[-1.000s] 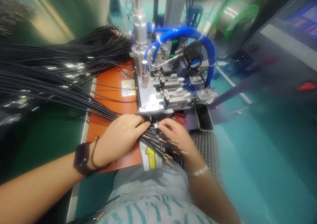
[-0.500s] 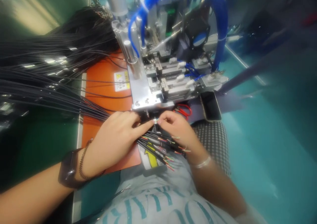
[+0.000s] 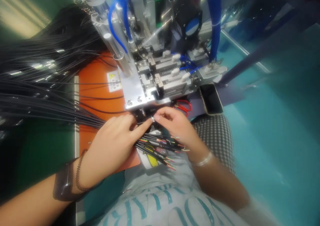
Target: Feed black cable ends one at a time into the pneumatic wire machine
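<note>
My left hand [image 3: 113, 142] is wrapped over a bundle of black cables [image 3: 152, 146]. Their stripped ends, with thin coloured wires, fan out below my right hand. One digit of the left hand stretches out to a small silvery spot at the front of the machine [image 3: 162, 76]. There my right hand [image 3: 175, 124] meets it, thumb and forefinger pinched together at the tiny wire ends [image 3: 153, 118]. How these wires sit against the metal is too small to make out.
Long black cables [image 3: 50, 109] run in from the left across the orange base plate [image 3: 97, 73]. Red-handled scissors or pliers [image 3: 183, 107] and a phone [image 3: 211, 99] lie right of the machine. Thick blue hoses [image 3: 215, 29] rise behind. A checkered surface [image 3: 215, 136] is beside my right forearm.
The view has shifted slightly, so the machine and phone appear further left and higher. Both hands keep nearly the same pose, fingertips still together at the wire ends.
</note>
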`<state>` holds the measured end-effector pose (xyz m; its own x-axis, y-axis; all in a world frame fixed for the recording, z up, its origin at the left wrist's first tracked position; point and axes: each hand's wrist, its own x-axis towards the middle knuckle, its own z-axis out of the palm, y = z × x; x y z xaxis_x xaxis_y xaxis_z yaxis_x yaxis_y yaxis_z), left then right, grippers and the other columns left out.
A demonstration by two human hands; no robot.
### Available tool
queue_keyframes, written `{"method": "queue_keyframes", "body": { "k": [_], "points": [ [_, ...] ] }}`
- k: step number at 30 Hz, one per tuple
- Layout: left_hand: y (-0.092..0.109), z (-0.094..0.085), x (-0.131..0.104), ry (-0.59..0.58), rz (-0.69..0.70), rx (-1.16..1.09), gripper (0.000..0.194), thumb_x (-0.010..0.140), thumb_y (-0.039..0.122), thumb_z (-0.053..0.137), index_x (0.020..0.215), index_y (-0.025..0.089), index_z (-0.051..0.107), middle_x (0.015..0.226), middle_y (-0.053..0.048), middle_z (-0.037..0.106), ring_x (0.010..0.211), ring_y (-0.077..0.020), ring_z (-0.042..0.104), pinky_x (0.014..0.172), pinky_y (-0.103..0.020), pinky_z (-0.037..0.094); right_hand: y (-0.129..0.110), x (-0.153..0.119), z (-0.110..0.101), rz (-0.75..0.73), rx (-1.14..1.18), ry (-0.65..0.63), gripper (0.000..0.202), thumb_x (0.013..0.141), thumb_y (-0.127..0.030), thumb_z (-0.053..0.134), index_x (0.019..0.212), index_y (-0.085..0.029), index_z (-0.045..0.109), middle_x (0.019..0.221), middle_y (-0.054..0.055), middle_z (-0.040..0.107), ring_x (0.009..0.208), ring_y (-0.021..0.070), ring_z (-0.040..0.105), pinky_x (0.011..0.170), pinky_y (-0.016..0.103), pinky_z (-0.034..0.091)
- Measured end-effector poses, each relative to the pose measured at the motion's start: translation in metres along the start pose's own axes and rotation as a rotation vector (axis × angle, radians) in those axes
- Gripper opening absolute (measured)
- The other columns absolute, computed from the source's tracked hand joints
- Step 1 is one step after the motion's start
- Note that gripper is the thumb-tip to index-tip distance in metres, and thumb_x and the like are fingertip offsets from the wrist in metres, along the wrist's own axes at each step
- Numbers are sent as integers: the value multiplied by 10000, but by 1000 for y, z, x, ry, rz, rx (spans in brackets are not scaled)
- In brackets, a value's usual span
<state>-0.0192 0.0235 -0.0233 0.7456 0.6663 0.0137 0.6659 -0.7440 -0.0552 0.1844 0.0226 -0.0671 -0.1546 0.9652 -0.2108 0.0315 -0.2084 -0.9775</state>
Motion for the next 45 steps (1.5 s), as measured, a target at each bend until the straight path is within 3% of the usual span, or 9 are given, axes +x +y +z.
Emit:
{"method": "queue_keyframes", "body": {
  "k": [13,21,26,31,39,43,45],
  "points": [
    [3,-3,0,-26,1,31,508,878,149,392,1368,280,416,920,-97,525,780,-228,473,660,-355,366,-11,-5,4,21,-156,80,75,797,-221,551,761,-176,599,751,-7,604,674,122,538,627,246,427],
    [10,-9,5,-43,0,83,501,871,161,420,1359,274,418,950,-94,535,843,-255,499,664,-366,383,4,3,5,138,38,-16,133,821,-302,542,786,-177,570,684,-29,554,601,109,502,564,239,401],
    [8,-3,3,91,4,60,415,861,138,437,1260,221,513,976,-91,559,839,-240,510,681,-361,386,1,-1,3,46,11,-22,217,840,-278,543,1025,-201,625,845,11,625,732,136,568,660,267,446],
    [5,-2,0,160,10,29,345,844,92,413,1151,143,563,1012,-109,586,894,-255,531,710,-371,410,-6,-3,1,-29,-102,34,149,822,-295,575,898,-200,661,814,11,630,718,141,559,635,263,428],
    [11,-14,-1,51,-19,40,249,836,90,400,938,121,625,921,-107,618,781,-241,544,650,-371,429,-8,3,9,71,-287,142,103,770,-256,578,703,-178,570,595,-37,494,537,103,420,514,234,332],
    [17,-19,-5,40,-50,76,258,791,132,504,1013,90,628,1018,-134,610,890,-281,540,710,-396,446,-4,3,9,86,-231,127,117,773,-278,588,720,-175,567,621,-30,503,556,111,441,536,242,352],
    [19,-21,-6,22,-66,80,355,738,187,587,1070,62,614,939,-136,619,864,-293,537,697,-405,445,-1,0,5,29,-209,138,110,783,-291,605,772,-185,576,625,-38,479,572,115,448,550,242,364]
  ]
}}
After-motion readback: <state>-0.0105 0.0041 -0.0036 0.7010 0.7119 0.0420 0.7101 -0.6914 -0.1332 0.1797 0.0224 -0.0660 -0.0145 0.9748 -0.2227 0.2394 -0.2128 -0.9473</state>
